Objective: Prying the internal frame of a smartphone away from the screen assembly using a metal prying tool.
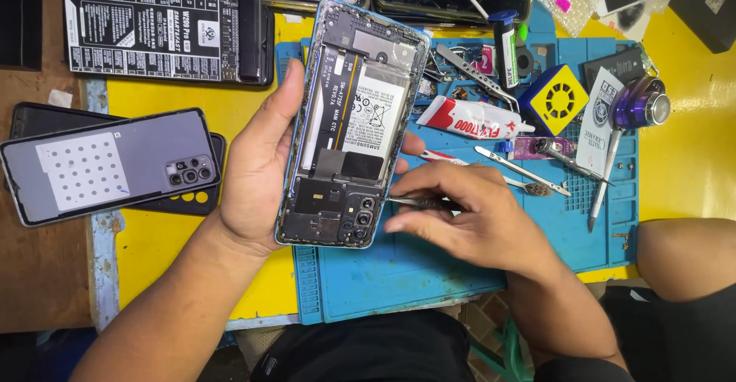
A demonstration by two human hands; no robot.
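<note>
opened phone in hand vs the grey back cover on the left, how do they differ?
The opened phone is gripped in the left hand above the blue mat; the grey back cover lies flat on the table. The phone shows its battery and boards; the cover shows smooth grey with a white patch. Both are similar in outline.

I am at a phone repair workbench. A blue repair mat (pixel 460 267) covers the yellow worktop (pixel 690 159); an adhesive tube (pixel 471 119), tweezers (pixel 479 75) and a detached phone back cover (pixel 107 163) lie about, a black reference board (pixel 153 33) at the far left corner.
</note>
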